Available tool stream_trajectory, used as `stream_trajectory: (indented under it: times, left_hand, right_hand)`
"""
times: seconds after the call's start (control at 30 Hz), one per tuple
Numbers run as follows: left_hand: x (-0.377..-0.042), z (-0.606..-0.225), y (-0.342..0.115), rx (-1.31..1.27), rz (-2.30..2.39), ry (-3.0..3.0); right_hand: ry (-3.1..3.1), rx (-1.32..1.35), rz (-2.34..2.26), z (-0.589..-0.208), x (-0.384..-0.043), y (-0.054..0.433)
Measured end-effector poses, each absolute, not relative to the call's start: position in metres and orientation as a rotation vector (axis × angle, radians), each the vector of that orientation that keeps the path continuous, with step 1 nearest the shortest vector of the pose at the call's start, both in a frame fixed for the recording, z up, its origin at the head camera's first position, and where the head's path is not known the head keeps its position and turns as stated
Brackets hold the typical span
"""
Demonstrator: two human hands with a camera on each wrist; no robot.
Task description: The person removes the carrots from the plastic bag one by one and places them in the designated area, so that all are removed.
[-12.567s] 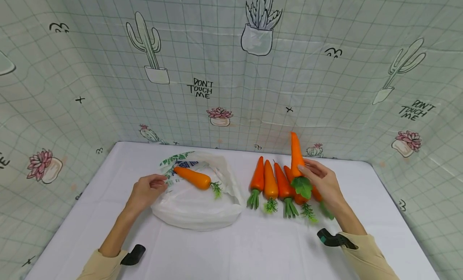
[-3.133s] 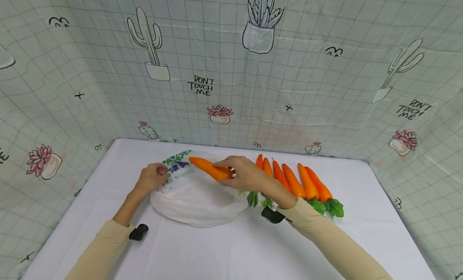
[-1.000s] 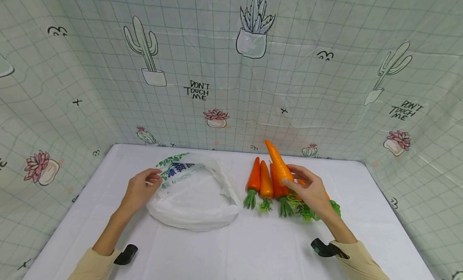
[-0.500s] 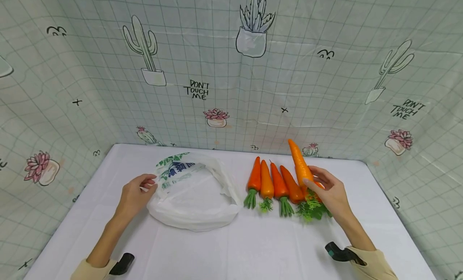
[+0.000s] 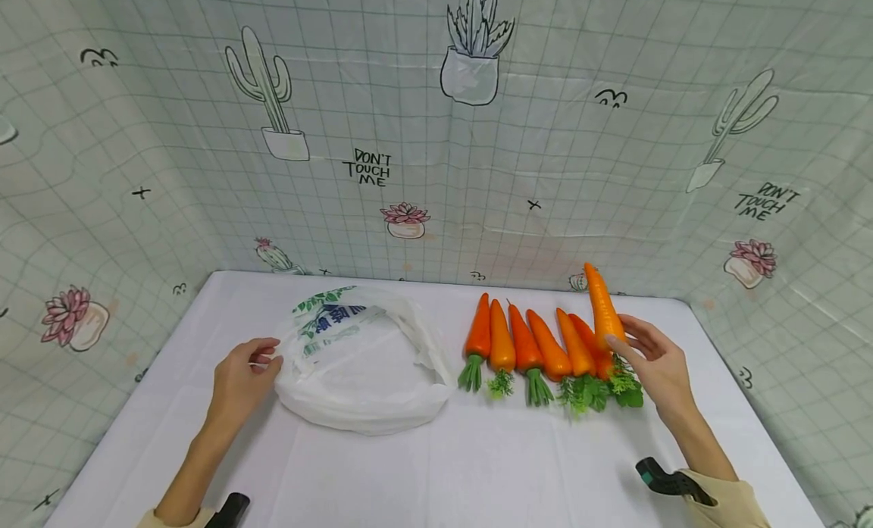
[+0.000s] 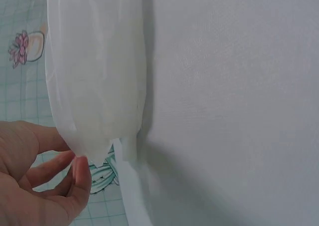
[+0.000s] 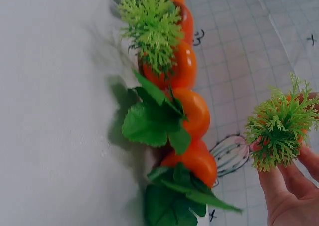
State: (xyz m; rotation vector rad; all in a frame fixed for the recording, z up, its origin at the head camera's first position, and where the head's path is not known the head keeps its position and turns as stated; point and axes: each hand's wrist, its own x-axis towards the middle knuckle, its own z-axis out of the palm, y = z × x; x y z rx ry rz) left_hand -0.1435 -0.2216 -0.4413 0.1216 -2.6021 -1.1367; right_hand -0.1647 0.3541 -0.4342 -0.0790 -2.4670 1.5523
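My right hand (image 5: 658,365) pinches an orange carrot (image 5: 603,308) near its leafy end, tip pointing up. It is held above the right end of a row of several carrots (image 5: 525,345). In the right wrist view its feathery green top (image 7: 276,128) faces the camera, in front of my fingers (image 7: 294,186). My left hand (image 5: 239,380) is at the left edge of a white plastic bag (image 5: 361,414), fingers loosely bent and thumb apart from them. The left wrist view shows those fingertips (image 6: 82,173) right at the edge of the bag (image 6: 97,61). The bag lies wide-mouthed, with green and blue print.
The carrots lie side by side, tips toward the back, with green tops (image 5: 537,389) toward the front. A white cloth covers the table (image 5: 436,475). A grid-patterned curtain (image 5: 423,119) with cactus drawings rises behind and at both sides.
My right hand has carried the carrot rightward along the row; 3.1 s ago it held a carrot over the bag. My left hand has drawn back left from the bag's rim.
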Motion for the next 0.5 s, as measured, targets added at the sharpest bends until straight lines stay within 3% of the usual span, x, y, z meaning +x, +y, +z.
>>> stream_trajectory:
  times: [0.5]
  left_hand:
    - [-0.131, -0.446, -0.223, 0.283, -1.169, -2.599]
  right_hand:
    - [-2.562, -0.353, 1.526, -0.440, -0.159, 0.391]
